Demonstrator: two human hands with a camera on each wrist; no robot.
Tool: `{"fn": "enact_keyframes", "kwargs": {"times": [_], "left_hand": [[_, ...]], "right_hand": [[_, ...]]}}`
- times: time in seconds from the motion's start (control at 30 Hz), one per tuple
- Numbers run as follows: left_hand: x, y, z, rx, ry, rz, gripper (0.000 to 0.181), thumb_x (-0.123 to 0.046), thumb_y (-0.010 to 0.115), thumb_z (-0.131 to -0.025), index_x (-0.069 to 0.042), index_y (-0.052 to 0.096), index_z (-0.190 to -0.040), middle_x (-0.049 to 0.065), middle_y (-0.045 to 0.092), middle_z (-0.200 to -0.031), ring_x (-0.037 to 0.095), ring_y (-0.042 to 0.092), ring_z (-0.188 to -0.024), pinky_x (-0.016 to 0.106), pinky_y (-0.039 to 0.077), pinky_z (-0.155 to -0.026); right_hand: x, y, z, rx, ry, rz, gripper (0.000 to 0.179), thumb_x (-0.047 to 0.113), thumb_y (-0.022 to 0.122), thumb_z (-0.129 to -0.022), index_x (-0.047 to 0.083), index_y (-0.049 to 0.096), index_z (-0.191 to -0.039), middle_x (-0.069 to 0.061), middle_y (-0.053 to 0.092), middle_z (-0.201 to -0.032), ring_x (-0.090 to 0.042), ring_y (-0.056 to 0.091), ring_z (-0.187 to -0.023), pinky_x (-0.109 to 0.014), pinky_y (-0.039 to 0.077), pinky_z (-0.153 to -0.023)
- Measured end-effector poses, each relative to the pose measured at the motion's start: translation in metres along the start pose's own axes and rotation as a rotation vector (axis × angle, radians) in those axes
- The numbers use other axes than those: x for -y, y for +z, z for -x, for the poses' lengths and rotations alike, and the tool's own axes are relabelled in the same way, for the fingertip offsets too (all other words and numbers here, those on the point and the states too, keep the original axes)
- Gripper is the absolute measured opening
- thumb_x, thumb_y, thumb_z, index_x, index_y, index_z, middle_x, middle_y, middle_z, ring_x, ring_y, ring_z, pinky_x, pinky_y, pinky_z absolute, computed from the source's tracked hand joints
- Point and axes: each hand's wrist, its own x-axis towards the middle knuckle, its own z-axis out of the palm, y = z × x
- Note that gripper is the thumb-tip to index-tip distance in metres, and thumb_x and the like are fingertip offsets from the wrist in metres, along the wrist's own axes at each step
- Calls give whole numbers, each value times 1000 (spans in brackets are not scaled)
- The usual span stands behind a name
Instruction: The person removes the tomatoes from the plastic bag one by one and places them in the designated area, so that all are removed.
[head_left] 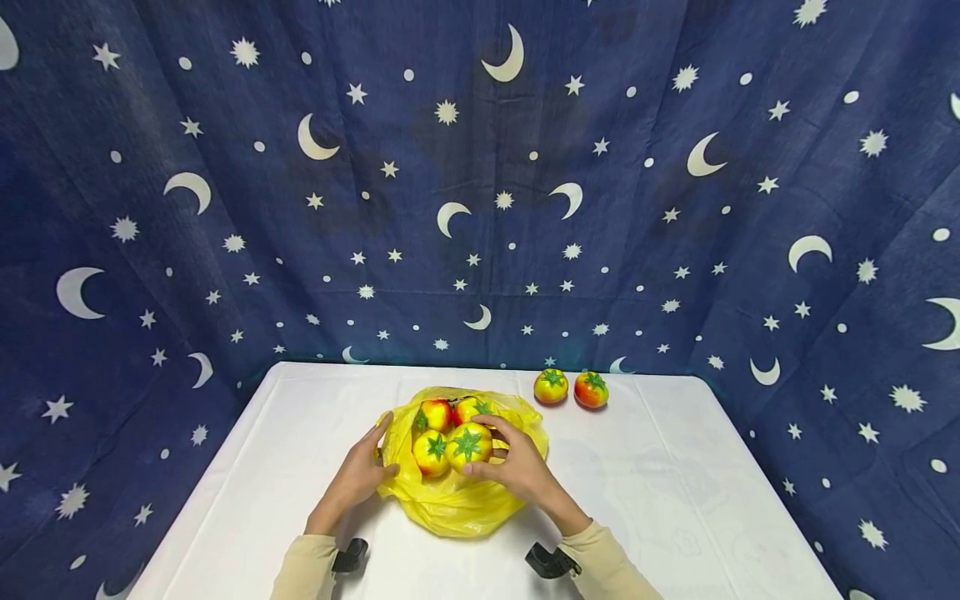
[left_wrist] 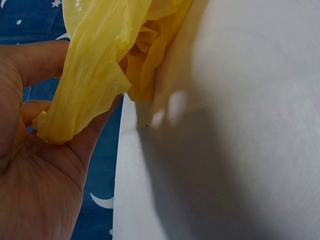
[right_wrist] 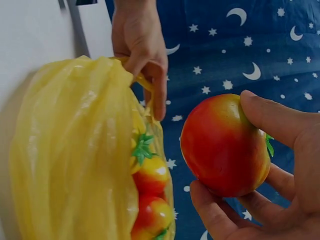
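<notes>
A yellow plastic bag [head_left: 457, 515] sits with its mouth spread on the table, several red-and-yellow tomatoes [head_left: 430, 455] with green leafy tops inside it. My left hand [head_left: 357, 475] grips the bag's left edge; in the left wrist view, the gathered yellow film [left_wrist: 92, 75] runs between thumb and fingers. Over the bag's opening, my right hand [head_left: 522, 468] holds one tomato [head_left: 469, 444] between thumb and fingertips. The right wrist view shows this tomato [right_wrist: 225, 147] raised beside the bag [right_wrist: 75, 150], apart from those inside.
Two more tomatoes, one yellowish [head_left: 551, 387] and one redder [head_left: 592, 391], stand near the table's back edge, right of the bag. A white cloth covers the table [head_left: 660, 492]. Behind it hangs a dark blue curtain [head_left: 420, 325] with moons and stars.
</notes>
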Motion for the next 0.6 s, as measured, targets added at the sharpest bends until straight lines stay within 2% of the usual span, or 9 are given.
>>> {"fn": "enact_keyframes", "kwargs": {"times": [0.13,0.23,0.6], "left_hand": [[0,0,0,4,5,9,92,-3,72,-80,-16,25,-157,17,27,-161,40,26,-148,57,26,-119],[0,0,0,0,12,12,92,-2,72,-79,-16,25,-157,17,28,-161,40,27,-148,57,27,-119],[-3,0,0,0,-4,9,91,-2,72,-80,-16,25,-157,17,27,-161,40,26,-148,56,25,-119]], "right_hand": [[4,-6,1,-24,-13,-17,69,23,84,-77,13,53,-138,-11,53,-139,-30,56,-122,-32,56,-96],[6,-10,1,-46,-9,-16,67,20,84,-76,16,55,-136,-10,54,-137,-29,57,-120,-34,56,-96],[7,-26,3,-119,19,26,68,22,86,-74,16,56,-135,-7,55,-136,-29,59,-119,-37,56,-96]]}}
